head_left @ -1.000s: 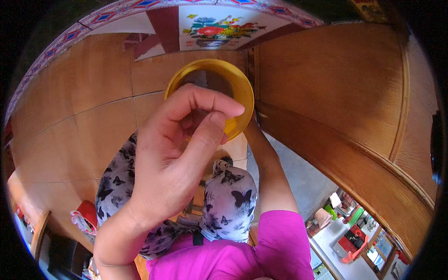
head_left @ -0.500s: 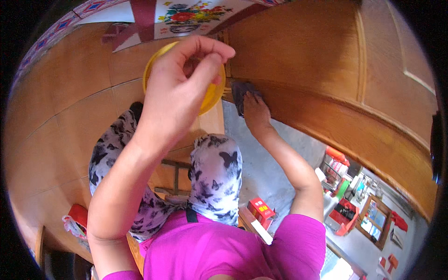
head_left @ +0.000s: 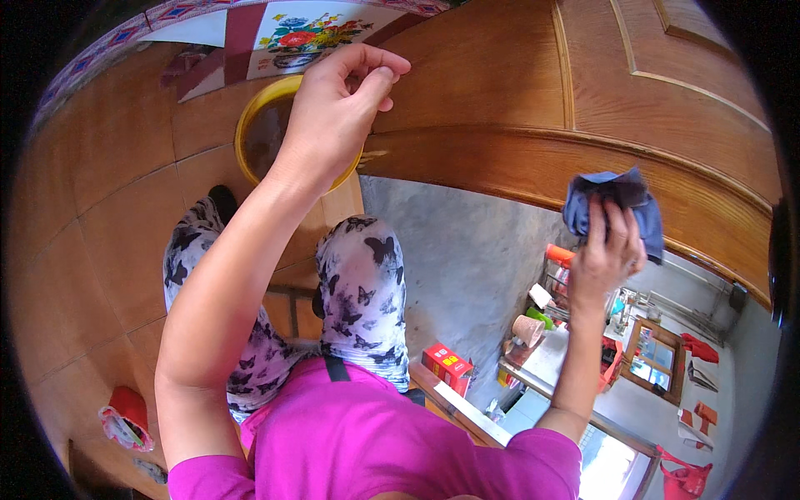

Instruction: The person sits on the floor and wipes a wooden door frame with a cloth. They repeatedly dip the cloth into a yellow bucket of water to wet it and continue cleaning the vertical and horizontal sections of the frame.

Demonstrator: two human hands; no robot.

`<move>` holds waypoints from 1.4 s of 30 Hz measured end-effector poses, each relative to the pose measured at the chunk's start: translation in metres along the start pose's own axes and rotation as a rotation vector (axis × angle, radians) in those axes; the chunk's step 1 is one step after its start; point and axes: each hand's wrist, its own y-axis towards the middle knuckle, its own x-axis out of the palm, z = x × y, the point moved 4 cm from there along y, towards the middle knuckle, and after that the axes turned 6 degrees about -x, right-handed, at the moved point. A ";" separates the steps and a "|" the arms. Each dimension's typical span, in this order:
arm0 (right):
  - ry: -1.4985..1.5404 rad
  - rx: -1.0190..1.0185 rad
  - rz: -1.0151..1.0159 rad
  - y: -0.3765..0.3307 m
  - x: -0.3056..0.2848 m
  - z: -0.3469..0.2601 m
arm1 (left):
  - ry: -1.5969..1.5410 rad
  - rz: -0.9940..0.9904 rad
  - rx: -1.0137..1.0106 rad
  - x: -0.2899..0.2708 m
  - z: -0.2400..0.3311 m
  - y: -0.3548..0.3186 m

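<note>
My right hand point(head_left: 607, 250) presses a crumpled blue cloth point(head_left: 615, 198) against the lower edge of a brown wooden door point(head_left: 492, 158), its fingers closed over the fabric. My left hand point(head_left: 346, 96) is raised at the door's left end, above a yellow-rimmed bucket point(head_left: 243, 137). Its fingers are curled in and the thumb lies close to the index finger; what they hold, if anything, is hidden. Dark liquid shows inside the bucket, partly covered by my left forearm.
My knees, in butterfly-print trousers point(head_left: 362, 292), are below the bucket. A red box point(head_left: 448, 368) stands by a wooden edge. Toward the right are a cluttered counter point(head_left: 533, 354) and a framed mirror point(head_left: 654, 358). A red bag point(head_left: 127, 415) lies on the tiled floor at left.
My right hand has moved the cloth far to the right along the door's lower edge. The left hand stays raised in a similar curl; the whole view has shifted, uncovering more of the bucket.
</note>
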 end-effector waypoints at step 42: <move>-0.028 0.125 0.357 0.046 -0.026 0.066 | -0.085 0.070 -0.078 -0.011 0.008 -0.004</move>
